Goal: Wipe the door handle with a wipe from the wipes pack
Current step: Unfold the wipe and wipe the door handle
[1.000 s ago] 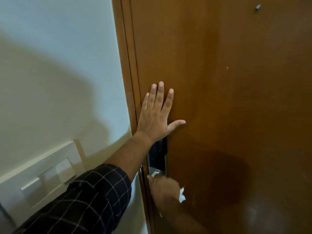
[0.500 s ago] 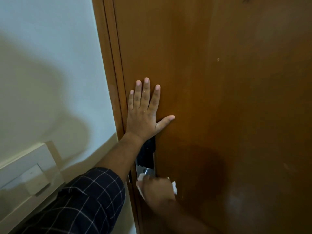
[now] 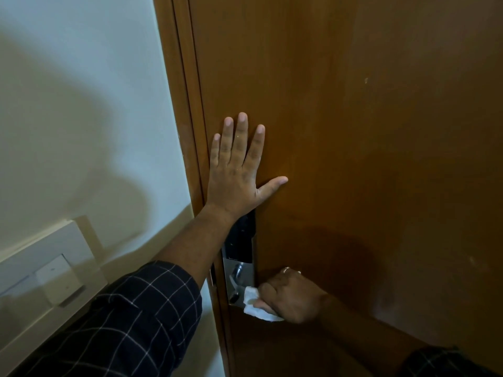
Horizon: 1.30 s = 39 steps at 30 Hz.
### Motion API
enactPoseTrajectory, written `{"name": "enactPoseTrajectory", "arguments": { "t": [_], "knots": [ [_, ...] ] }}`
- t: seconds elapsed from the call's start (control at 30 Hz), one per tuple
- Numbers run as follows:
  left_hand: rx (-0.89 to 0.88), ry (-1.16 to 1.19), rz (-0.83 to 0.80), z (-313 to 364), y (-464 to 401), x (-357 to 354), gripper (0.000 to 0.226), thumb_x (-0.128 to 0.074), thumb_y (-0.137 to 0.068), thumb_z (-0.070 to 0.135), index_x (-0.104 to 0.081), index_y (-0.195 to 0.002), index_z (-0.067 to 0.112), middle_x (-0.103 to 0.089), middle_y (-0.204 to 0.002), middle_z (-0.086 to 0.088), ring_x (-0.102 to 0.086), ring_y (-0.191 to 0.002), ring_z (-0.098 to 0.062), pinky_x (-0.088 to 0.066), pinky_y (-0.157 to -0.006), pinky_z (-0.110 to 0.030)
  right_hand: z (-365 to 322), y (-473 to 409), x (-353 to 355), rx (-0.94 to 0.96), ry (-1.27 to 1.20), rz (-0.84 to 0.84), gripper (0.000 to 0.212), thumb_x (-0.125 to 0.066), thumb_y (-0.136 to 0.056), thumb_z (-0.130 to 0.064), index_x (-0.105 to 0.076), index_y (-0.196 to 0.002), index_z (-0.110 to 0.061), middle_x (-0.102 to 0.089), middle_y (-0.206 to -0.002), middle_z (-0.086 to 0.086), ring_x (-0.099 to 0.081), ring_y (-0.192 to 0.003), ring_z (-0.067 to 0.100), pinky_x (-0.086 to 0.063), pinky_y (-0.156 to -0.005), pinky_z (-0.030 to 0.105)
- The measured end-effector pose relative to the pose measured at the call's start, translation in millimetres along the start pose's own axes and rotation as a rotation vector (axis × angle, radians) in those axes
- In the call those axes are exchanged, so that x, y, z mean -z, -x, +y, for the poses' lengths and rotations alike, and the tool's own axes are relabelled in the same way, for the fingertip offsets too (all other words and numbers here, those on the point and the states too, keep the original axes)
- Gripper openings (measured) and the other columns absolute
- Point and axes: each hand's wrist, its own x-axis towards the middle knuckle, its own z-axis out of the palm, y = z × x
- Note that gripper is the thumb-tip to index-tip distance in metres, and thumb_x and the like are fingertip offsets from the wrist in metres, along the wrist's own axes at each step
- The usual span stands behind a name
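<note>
My left hand (image 3: 236,170) lies flat against the brown wooden door (image 3: 353,131), fingers spread, just above the lock. The lock has a black upper panel (image 3: 243,240) and a silver plate (image 3: 239,278) below it. My right hand (image 3: 292,296) is closed around a crumpled white wipe (image 3: 257,306) and around the door handle, which is almost wholly hidden under the hand and wipe; only its silver base (image 3: 239,269) shows on the plate. The wipes pack is out of view.
The brown door frame (image 3: 185,131) runs along the door's left edge. Left of it is a pale wall (image 3: 81,118) with a white switch plate (image 3: 49,276) low down. Both forearms wear dark checked sleeves (image 3: 136,322).
My right hand with the wipe has slid to the right along the handle, away from the silver plate, which now shows more. My left hand stays flat on the door.
</note>
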Motion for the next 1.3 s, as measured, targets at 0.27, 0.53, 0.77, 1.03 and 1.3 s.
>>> {"name": "enactPoseTrajectory", "arguments": {
  "t": [0.27,0.53,0.77,1.03,1.3],
  "knots": [
    [0.006,-0.011,0.002,3,1,0,0.096,-0.032,-0.087,0.080,-0.016,-0.154,0.014,-0.024,-0.161,-0.023,-0.016,-0.151,-0.040,-0.007,-0.123,-0.053,-65,-78,-5,-0.825,-0.332,-0.287,0.043,-0.033,-0.103,-0.042,-0.061,-0.114,-0.011,-0.073,-0.097,0.010,-0.070,-0.088,0.028,-0.052,-0.081,0.042],
    [0.024,-0.021,-0.007,2,2,-2,0.097,-0.034,-0.086,0.080,-0.016,-0.155,0.014,-0.022,-0.162,-0.022,-0.014,-0.151,-0.039,-0.005,-0.123,-0.052,-64,-114,-8,-1.032,-0.351,-0.464,0.027,-0.048,-0.101,-0.023,-0.060,-0.118,-0.005,-0.067,-0.119,0.015,-0.066,-0.106,0.029,-0.054,-0.088,0.041],
    [0.038,-0.005,-0.058,6,4,4,0.096,-0.031,-0.087,0.080,-0.011,-0.156,0.015,-0.019,-0.164,-0.020,-0.012,-0.152,-0.039,-0.009,-0.123,-0.055,-52,-35,18,-0.466,-0.219,-0.218,0.032,-0.041,-0.098,-0.037,-0.055,-0.107,-0.010,-0.072,-0.087,0.017,-0.068,-0.072,0.035,-0.054,-0.071,0.048],
    [0.038,-0.015,-0.076,7,6,7,0.095,-0.031,-0.088,0.079,-0.013,-0.156,0.014,-0.020,-0.164,-0.020,-0.013,-0.152,-0.038,-0.008,-0.123,-0.054,-3,0,40,-0.067,-0.111,-0.407,0.034,-0.042,-0.102,-0.031,-0.053,-0.119,-0.004,-0.064,-0.113,0.020,-0.061,-0.095,0.035,-0.049,-0.077,0.043],
    [0.048,-0.021,-0.066,8,4,4,0.096,-0.030,-0.088,0.079,-0.011,-0.156,0.015,-0.019,-0.164,-0.020,-0.012,-0.152,-0.038,-0.006,-0.123,-0.053,-7,49,51,-0.374,-0.233,-0.054,0.056,-0.069,-0.083,-0.010,-0.049,-0.136,-0.013,-0.060,-0.132,0.011,-0.062,-0.113,0.025,-0.048,-0.096,0.030]
  ]
}}
